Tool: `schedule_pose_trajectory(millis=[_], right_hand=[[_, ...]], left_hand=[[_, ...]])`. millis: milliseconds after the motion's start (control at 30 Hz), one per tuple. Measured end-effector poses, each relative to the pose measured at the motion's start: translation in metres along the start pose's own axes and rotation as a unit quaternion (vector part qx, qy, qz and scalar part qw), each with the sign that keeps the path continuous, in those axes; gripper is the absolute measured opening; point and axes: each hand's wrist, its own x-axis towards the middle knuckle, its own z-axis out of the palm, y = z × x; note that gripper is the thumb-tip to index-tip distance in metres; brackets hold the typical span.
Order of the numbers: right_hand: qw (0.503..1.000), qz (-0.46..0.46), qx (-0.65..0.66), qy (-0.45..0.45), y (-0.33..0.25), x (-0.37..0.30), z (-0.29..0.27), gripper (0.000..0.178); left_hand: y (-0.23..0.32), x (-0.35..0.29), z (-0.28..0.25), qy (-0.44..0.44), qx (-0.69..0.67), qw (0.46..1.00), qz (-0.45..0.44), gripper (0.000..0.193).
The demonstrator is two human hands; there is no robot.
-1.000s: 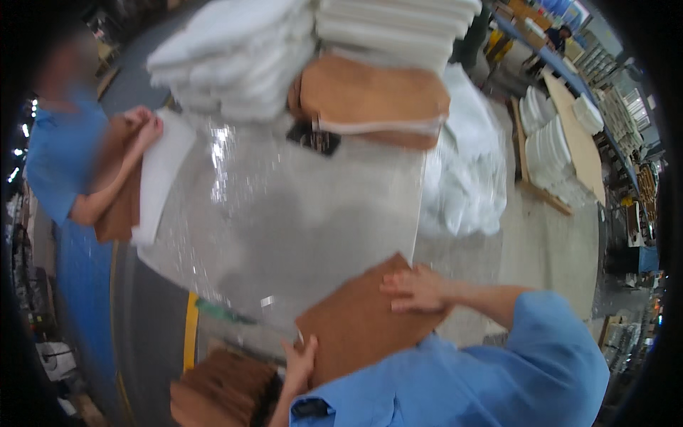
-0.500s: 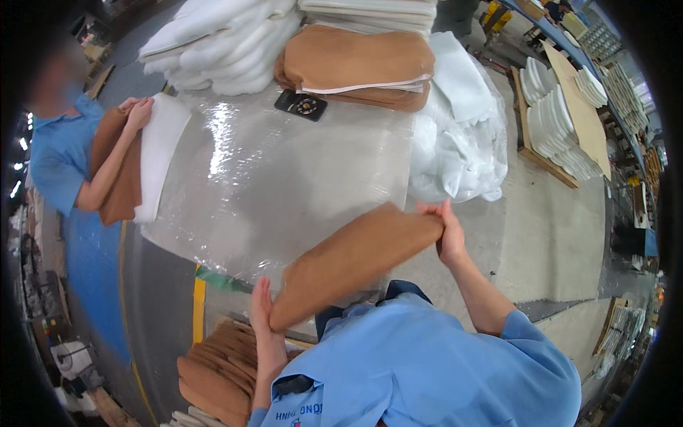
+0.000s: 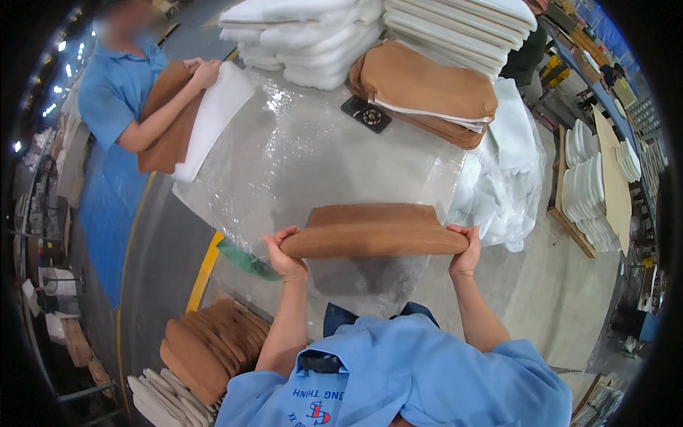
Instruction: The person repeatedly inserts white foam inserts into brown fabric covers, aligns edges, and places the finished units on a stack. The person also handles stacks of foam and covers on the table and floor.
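A brown fabric-covered cushion pad is stretched level in front of me, above the near edge of a plastic-covered table. Its side nearest me curves over into a rounded edge, and a flatter part stands behind. My left hand grips the pad's left end, fingers wrapped round the corner. At the other end, my right hand holds the right corner the same way. Beyond the pad, a stack of brown pads with white edges lies on the table, and a dark phone-like device sits beside it.
Stacks of white padding and white sheets stand at the back. A clear bag of white material is at the right. Across on the left, a co-worker holds brown and white pieces. Brown cushions are piled low at my left.
The pad has turned from a slant to level, its near edge now rounded over. My left hand has risen and my right hand has lowered slightly. The view has shifted.
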Motion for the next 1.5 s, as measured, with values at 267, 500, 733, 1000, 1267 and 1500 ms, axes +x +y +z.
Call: schedule_pose_trajectory(millis=[267,500,733,1000,1267,1500], right_hand=[[0.993,0.061,0.081,-0.059,0.008,0.010,-0.004,0.062],[0.978,0.171,0.050,-0.111,0.005,0.033,-0.025,0.070],[0.979,0.154,0.031,-0.131,-0.025,0.009,-0.012,0.081],[0.980,0.093,0.059,-0.166,-0.049,-0.050,-0.072,0.073],[0.888,0.409,-0.144,-0.155,-0.077,-0.052,-0.102,0.092],[0.767,0.471,-0.316,-0.299,-0.071,-0.026,-0.075,0.080]], left_hand=[[-0.008,0.006,-0.003,-0.005,-0.018,1.000,-0.004,0.070],[-0.003,0.002,0.006,-0.018,-0.011,1.000,-0.020,0.072],[0.022,-0.001,0.049,0.074,0.015,0.996,-0.044,0.068],[0.051,-0.065,-0.022,-0.150,0.023,0.985,-0.083,0.064],[0.051,-0.080,-0.078,-0.123,0.283,0.915,-0.259,0.049],[0.043,-0.072,-0.078,-0.262,0.533,0.754,-0.280,0.052]])
